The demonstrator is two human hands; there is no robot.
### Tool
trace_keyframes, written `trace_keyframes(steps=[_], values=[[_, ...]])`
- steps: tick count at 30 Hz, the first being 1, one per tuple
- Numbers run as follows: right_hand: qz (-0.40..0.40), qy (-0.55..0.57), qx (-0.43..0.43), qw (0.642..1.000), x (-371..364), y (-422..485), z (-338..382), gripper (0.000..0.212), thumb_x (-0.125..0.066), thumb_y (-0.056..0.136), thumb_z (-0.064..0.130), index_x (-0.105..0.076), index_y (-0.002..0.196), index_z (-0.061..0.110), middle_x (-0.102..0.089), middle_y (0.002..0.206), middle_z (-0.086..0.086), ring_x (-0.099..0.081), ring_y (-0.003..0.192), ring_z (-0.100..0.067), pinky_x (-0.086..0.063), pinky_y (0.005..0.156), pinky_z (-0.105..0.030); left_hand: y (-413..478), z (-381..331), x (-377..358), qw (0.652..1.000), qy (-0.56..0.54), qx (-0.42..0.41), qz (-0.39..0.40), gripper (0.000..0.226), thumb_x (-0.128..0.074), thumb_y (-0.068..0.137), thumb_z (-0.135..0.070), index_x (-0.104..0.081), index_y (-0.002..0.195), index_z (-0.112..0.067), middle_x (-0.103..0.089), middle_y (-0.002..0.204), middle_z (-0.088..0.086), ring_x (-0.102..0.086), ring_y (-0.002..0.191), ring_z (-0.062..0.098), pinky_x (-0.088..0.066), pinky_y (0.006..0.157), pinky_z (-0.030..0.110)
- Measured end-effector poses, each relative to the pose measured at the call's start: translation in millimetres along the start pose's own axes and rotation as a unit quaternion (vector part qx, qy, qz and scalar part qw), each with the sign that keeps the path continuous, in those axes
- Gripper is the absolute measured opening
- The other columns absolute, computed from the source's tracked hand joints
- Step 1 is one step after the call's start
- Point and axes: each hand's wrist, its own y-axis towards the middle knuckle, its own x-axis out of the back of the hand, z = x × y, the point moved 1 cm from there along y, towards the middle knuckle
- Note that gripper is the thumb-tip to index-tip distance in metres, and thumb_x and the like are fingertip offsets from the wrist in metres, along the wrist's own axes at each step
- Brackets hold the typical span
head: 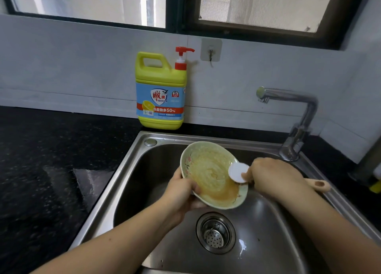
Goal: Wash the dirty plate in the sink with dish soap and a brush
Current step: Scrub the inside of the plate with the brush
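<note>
A pale green plate point(208, 166) smeared with yellow-brown foam is held tilted over the steel sink point(132, 170). My left hand point(183, 193) grips its lower left rim, thumb on the inside. My right hand point(272, 175) is curled round a brush whose round white head point(237, 172) presses on the plate's right side. The brush's tan handle end point(318, 184) sticks out behind my wrist. A yellow dish soap bottle point(161, 90) with a red pump stands on the counter behind the sink.
The chrome faucet point(296, 117) rises at the sink's back right, its spout pointing left with no water running. A strainer drain point(215, 232) sits in the basin. Black speckled counter point(41, 170) lies to the left, and a wall hook point(210, 51) hangs above the bottle.
</note>
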Motion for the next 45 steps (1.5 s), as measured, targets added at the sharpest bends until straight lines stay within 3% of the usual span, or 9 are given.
trace_keyframes(steps=[4, 10, 15, 19, 25, 31, 35, 41, 45], values=[[0.107, 0.034, 0.008, 0.994, 14.1, -8.7, -3.1, 0.039, -0.055, 0.091, 0.026, -0.057, 0.126, 0.042, -0.052, 0.135, 0.002, -0.055, 0.113, -0.021, -0.046, 0.091, -0.032, -0.3, 1.2, -1.5, 1.000, 0.017, -0.001, -0.003, 0.066, -0.038, 0.076, 0.019, -0.048, 0.126, -0.024, -0.060, 0.110, 0.009, -0.065, 0.085, 0.028, -0.060, 0.065, 0.047], [-0.029, 0.021, -0.045, 0.998, -0.6, -2.3, 0.8, 0.033, -0.048, 0.096, 0.027, -0.054, 0.129, 0.026, -0.056, 0.123, -0.002, -0.057, 0.110, -0.024, -0.043, 0.080, -0.033, -4.5, 4.0, -6.2, 0.998, 0.032, 0.042, 0.025, 0.062, -0.039, 0.078, 0.018, -0.048, 0.123, -0.023, -0.060, 0.108, 0.012, -0.067, 0.084, 0.032, -0.059, 0.070, 0.050], [-0.097, 0.011, -0.003, 0.995, -10.1, 1.2, 1.6, 0.043, -0.051, 0.095, 0.024, -0.046, 0.134, 0.042, -0.047, 0.102, 0.002, -0.057, 0.096, -0.023, -0.046, 0.071, -0.032, -4.3, 0.8, -4.1, 0.999, 0.004, 0.048, 0.024, 0.056, -0.038, 0.077, 0.020, -0.050, 0.116, -0.020, -0.060, 0.106, 0.012, -0.066, 0.083, 0.032, -0.059, 0.066, 0.049], [-0.021, 0.002, 0.006, 1.000, -0.5, -3.7, 3.5, 0.037, -0.049, 0.096, 0.029, -0.052, 0.132, 0.033, -0.054, 0.122, -0.002, -0.056, 0.110, -0.025, -0.045, 0.085, -0.033, -2.4, -1.2, -0.8, 1.000, 0.006, 0.026, -0.003, 0.060, -0.038, 0.077, 0.019, -0.049, 0.120, -0.021, -0.060, 0.107, 0.011, -0.065, 0.087, 0.032, -0.060, 0.065, 0.048], [0.098, 0.007, 0.022, 0.995, 14.9, -13.7, 6.4, 0.044, -0.052, 0.091, 0.018, -0.057, 0.126, 0.044, -0.054, 0.133, 0.002, -0.057, 0.111, -0.021, -0.047, 0.090, -0.031, -1.8, -1.3, 2.4, 1.000, 0.023, 0.006, -0.016, 0.063, -0.039, 0.075, 0.018, -0.050, 0.122, -0.023, -0.061, 0.107, 0.010, -0.066, 0.084, 0.029, -0.059, 0.070, 0.049], [-0.032, 0.006, -0.040, 0.999, -3.9, 0.0, 3.2, 0.033, -0.044, 0.099, 0.031, -0.054, 0.129, 0.023, -0.057, 0.120, -0.003, -0.058, 0.108, -0.024, -0.044, 0.079, -0.033, -5.2, 3.7, -4.4, 0.998, 0.013, 0.061, 0.024, 0.054, -0.039, 0.077, 0.018, -0.052, 0.113, -0.020, -0.062, 0.105, 0.015, -0.069, 0.083, 0.035, -0.058, 0.072, 0.052], [-0.107, 0.019, 0.029, 0.994, -19.5, 5.1, 12.9, 0.038, -0.038, 0.100, 0.021, -0.047, 0.135, 0.032, -0.042, 0.096, 0.000, -0.057, 0.092, -0.023, -0.041, 0.066, -0.031, -6.6, 3.3, -5.5, 0.995, -0.005, 0.087, 0.038, 0.054, -0.037, 0.078, 0.018, -0.049, 0.117, -0.016, -0.063, 0.104, 0.018, -0.070, 0.073, 0.032, -0.060, 0.063, 0.047], [-0.096, 0.161, 0.129, 0.974, -29.2, 8.3, 34.1, 0.041, -0.035, 0.101, 0.033, -0.035, 0.137, 0.053, -0.047, 0.124, 0.009, -0.051, 0.109, -0.017, -0.030, 0.073, -0.024, -10.0, 2.9, -6.0, 0.993, 0.004, 0.099, 0.057, 0.049, -0.036, 0.079, 0.018, -0.052, 0.114, -0.013, -0.065, 0.091, 0.016, -0.071, 0.068, 0.030, -0.059, 0.065, 0.045], [-0.134, 0.063, 0.067, 0.987, -19.9, 7.4, 23.3, 0.046, -0.038, 0.097, 0.020, -0.041, 0.137, 0.044, -0.047, 0.107, 0.002, -0.057, 0.096, -0.022, -0.046, 0.073, -0.033, -7.0, 0.6, -4.9, 0.996, -0.002, 0.074, 0.044, 0.052, -0.037, 0.078, 0.019, -0.051, 0.114, -0.016, -0.063, 0.097, 0.017, -0.072, 0.064, 0.030, -0.059, 0.064, 0.048]])
